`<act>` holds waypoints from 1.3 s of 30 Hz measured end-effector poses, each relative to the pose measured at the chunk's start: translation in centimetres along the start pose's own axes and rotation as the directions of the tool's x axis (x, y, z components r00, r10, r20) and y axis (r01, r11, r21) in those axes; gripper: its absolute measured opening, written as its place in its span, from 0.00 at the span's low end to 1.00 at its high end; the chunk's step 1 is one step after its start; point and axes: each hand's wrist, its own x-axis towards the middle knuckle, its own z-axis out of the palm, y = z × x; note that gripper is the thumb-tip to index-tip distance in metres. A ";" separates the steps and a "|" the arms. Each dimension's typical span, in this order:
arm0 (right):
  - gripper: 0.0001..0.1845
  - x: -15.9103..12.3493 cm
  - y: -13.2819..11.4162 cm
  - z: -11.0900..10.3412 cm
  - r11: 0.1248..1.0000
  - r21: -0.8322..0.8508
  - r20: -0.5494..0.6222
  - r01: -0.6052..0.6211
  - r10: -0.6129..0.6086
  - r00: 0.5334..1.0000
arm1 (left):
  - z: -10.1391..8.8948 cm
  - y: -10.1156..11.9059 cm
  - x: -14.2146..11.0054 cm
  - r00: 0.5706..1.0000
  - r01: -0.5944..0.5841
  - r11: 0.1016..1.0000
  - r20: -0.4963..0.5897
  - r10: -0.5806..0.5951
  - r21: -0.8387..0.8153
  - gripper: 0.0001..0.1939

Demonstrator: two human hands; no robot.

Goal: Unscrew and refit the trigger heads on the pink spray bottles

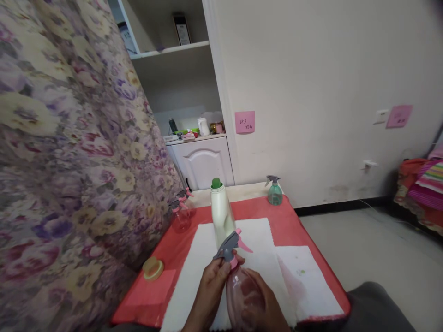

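A clear pink spray bottle point(238, 295) with a grey and pink trigger head point(228, 246) is held upright near the table's front edge. My left hand point(211, 283) grips its neck, just below the trigger head. Around the bottle's body wraps my right hand point(265, 299), its fingers showing through the plastic. Just behind the spray bottle stands a tall pale green jug point(221, 212). Something green point(216, 183) sits in the jug's open mouth.
Two pink spray bottles point(180, 219) stand at the table's left, a green one point(275, 194) at the back right. A yellowish cap point(152, 268) lies front left. White sheets point(194, 263) cover part of the red tablecloth point(297, 226). A floral curtain point(86, 184) hangs close on the left.
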 end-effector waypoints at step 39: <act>0.36 -0.4 0.2 -0.1 0.983 0.184 0.112 -0.014 -0.007 0.994 | 2.7 1.4 -0.5 1.000 -0.008 0.977 -0.015 0.005 -0.211 0.10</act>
